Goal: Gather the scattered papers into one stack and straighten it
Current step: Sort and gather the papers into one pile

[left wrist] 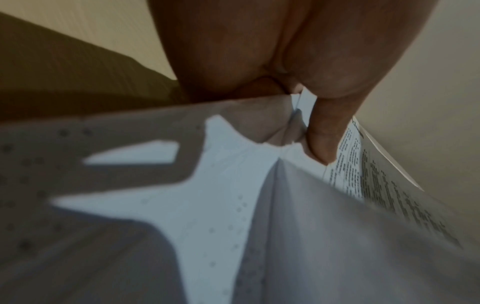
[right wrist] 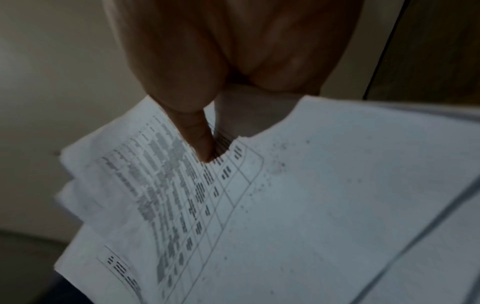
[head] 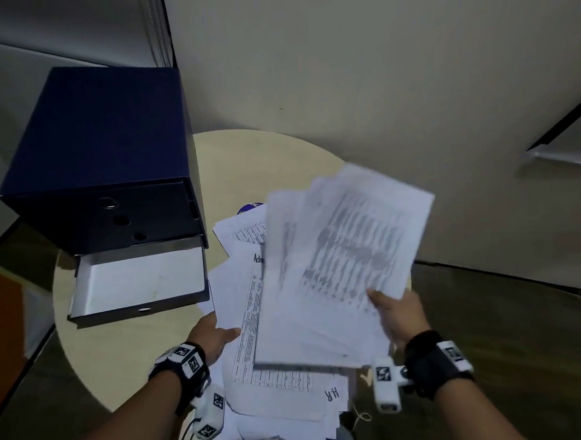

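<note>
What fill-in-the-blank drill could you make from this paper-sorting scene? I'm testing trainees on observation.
1. The right hand lifts a fanned bundle of papers above the ____ table.
2. The dark blue drawer box has its ____ drawer pulled open.
3. The sheet nearest the person bears the handwritten letters ____.

Missing: round; bottom; HR
</note>
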The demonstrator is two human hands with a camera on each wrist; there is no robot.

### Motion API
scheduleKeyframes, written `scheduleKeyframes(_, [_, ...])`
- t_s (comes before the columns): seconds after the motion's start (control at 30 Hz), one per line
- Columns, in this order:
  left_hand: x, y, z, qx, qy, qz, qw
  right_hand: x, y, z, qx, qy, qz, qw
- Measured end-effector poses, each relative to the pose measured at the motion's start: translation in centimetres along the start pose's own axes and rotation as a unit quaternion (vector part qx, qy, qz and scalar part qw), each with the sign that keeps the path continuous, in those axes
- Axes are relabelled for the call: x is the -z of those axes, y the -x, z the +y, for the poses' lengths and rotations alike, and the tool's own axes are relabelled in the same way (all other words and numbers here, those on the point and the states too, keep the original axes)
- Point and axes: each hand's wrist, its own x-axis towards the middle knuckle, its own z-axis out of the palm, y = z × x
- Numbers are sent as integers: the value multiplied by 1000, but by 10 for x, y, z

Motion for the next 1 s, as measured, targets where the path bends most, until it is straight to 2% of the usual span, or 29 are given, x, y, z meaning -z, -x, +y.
scheduleKeyframes(0.1, [-2,5,4,3,1,16,1000,-30,-1,49,-49,104,-10,993])
scheduleKeyframes(0.2, [-6,19,17,19,40,35,998,-48,1,73,-120,188,-75,972])
scheduleKeyframes(0.27, [-8,24,23,28,47,24,998,-56,5,76,-150,229,-103,956])
scheduleKeyframes(0.33, [-10,29,26,10,6,7,1000,-59,7,83,-125,314,-111,935])
scheduleKeyframes(0.4, [-14,28,24,-21,-50,28,998,-63,10,86,-77,422,-136,893])
scheduleKeyframes(0.43, [-17,27,23,-39,-73,39,996,-63,13,87,-57,448,-150,879])
scheduleKeyframes(0.5, [-21,28,26,-58,-106,63,991,-64,17,88,-38,458,-174,871])
scheduleKeyframes(0.6, [-21,25,29,-51,-74,41,995,-64,22,86,-35,425,-185,886])
scheduleKeyframes(0.7, [-13,28,36,-81,-35,3,996,-60,23,71,-26,328,-131,935])
scheduleKeyframes(0.8, [-9,51,66,-134,44,-38,989,-51,18,49,-2,216,-63,974])
scheduleKeyframes(0.83, [-7,59,79,-152,72,-56,984,-47,18,39,-4,162,-63,985])
scheduleKeyframes(0.9, [-5,74,106,-198,122,-78,969,-41,15,23,7,60,-95,994])
scheduleKeyframes(1.0, [-3,80,135,-264,78,-31,961,-33,11,-1,89,37,-71,993])
